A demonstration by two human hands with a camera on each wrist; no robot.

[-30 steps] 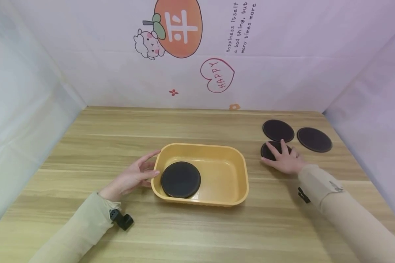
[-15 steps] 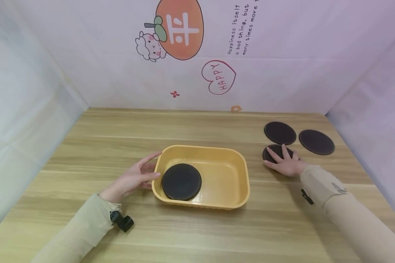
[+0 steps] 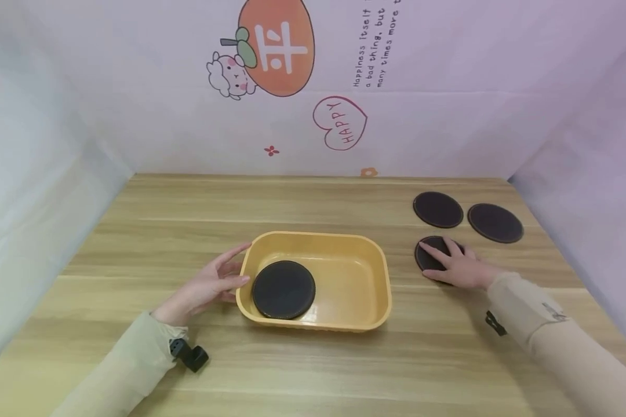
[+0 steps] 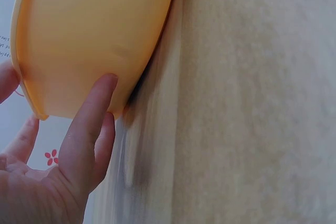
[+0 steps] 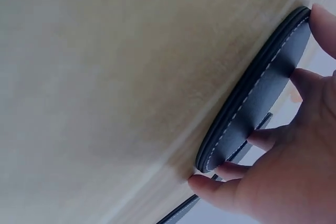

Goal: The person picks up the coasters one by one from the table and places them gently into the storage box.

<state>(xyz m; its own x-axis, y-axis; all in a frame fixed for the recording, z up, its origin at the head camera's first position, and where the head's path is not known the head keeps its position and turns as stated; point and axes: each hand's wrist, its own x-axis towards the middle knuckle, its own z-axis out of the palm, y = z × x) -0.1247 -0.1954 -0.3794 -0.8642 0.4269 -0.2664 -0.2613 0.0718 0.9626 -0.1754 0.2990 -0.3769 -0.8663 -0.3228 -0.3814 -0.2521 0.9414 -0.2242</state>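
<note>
A yellow plastic tub (image 3: 346,284) stands on the table with a round black coaster (image 3: 284,289) lying in its left half. My left hand (image 3: 203,292) holds the tub's left end, thumb at the rim and fingers against the outer wall, as the left wrist view shows. To the right of the tub, my right hand (image 3: 461,269) spreads over another black coaster with pale edge stitching (image 5: 262,90). Thumb and little finger grip opposite edges of it, while the other fingertips touch its top. This coaster lies flat or nearly so; its edge looks layered.
Two more black coasters, a left one (image 3: 438,209) and a right one (image 3: 495,223), lie flat behind my right hand. The wooden table (image 3: 313,376) ends at a printed white cloth (image 3: 422,133) at the back, with cloth along both sides.
My right hand has drawn its coaster slightly toward me, so a gap now separates it from the coaster behind. The left hand and tub keep their places; the head view shifts a little.
</note>
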